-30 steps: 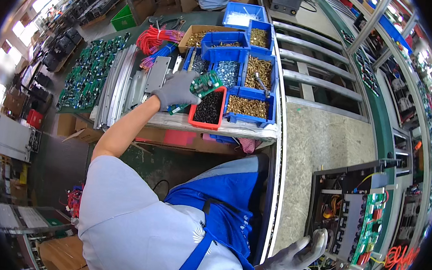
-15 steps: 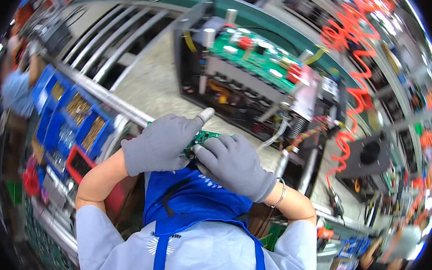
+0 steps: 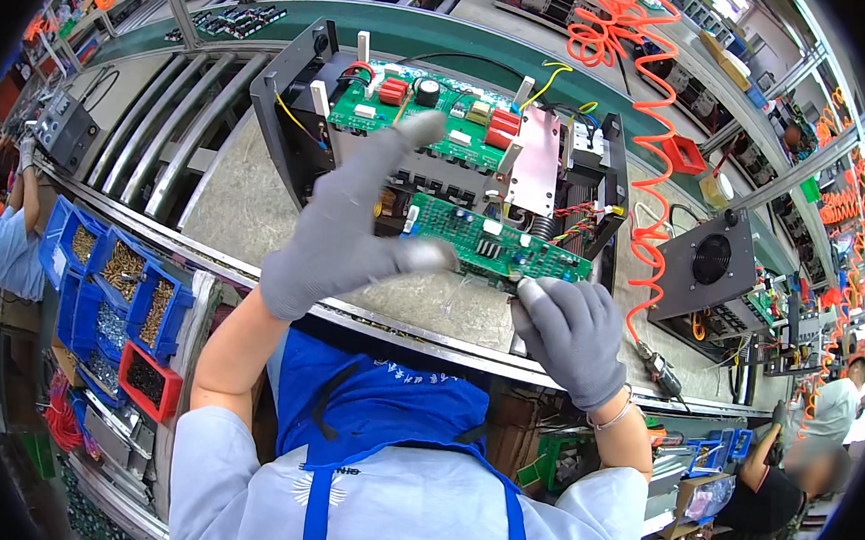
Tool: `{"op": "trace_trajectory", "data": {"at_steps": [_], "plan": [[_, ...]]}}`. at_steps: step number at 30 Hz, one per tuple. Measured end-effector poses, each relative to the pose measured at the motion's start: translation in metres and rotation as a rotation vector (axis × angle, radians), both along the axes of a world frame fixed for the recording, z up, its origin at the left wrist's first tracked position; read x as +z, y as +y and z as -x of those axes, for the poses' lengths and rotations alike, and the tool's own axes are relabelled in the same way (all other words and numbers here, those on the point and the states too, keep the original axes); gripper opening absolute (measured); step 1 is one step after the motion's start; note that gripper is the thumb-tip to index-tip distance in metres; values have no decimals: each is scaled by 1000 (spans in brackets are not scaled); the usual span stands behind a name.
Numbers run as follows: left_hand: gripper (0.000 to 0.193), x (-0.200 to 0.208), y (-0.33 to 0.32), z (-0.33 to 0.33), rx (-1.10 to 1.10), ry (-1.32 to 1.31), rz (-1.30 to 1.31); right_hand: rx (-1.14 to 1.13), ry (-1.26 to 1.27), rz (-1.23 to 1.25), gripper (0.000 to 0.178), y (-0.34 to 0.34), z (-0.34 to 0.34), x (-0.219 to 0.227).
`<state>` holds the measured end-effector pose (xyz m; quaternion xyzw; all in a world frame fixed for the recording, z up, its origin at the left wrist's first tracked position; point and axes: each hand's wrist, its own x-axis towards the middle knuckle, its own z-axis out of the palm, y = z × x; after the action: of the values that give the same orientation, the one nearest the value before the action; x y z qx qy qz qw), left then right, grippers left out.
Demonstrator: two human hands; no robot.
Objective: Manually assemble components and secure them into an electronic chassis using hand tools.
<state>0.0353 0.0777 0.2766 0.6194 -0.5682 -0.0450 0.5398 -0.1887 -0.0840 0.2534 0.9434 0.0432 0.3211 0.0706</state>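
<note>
My right hand (image 3: 576, 342), in a grey glove, pinches the near edge of a green circuit board (image 3: 500, 243) between thumb and fingers. The board is tilted, its component side facing me, in front of an open black chassis. My left hand (image 3: 330, 228), gloved too, is open with thumb and fingers spread wide. Its thumb tip lies by the board's left part; whether it touches cannot be made out. Inside the chassis (image 3: 280, 127) sits a larger green board (image 3: 428, 124) with red and white components, beside a pinkish metal plate (image 3: 535, 162).
Blue bins (image 3: 164, 303) of screws and a red bin (image 3: 149, 381) stand at the left, beside a roller conveyor (image 3: 177, 117). An orange coiled hose (image 3: 649, 185) hangs at the right, ending in a driver tool (image 3: 664, 375). Another fan-fitted unit (image 3: 714, 265) stands beyond. Other people work at both sides.
The small board has moved from close to my body forward and right, up to the chassis. My left hand has let go and spread its fingers. The view has shifted too.
</note>
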Motion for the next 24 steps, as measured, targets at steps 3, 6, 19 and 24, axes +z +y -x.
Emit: {"op": "trace_trajectory", "data": {"at_steps": [3,6,19,24], "plan": [[82,-25,2,-7,36,279,-23,-34,-48,-5,32,-1,0,3],[70,-38,2,-5,-196,693,-80,-44,-69,-54,34,-2,-4,-3],[43,-33,-12,29,-244,923,-4,-110,-73,32,35,-31,-27,52],[44,-40,-36,70,-155,1033,102,-326,68,-621,34,2,-28,68]]}}
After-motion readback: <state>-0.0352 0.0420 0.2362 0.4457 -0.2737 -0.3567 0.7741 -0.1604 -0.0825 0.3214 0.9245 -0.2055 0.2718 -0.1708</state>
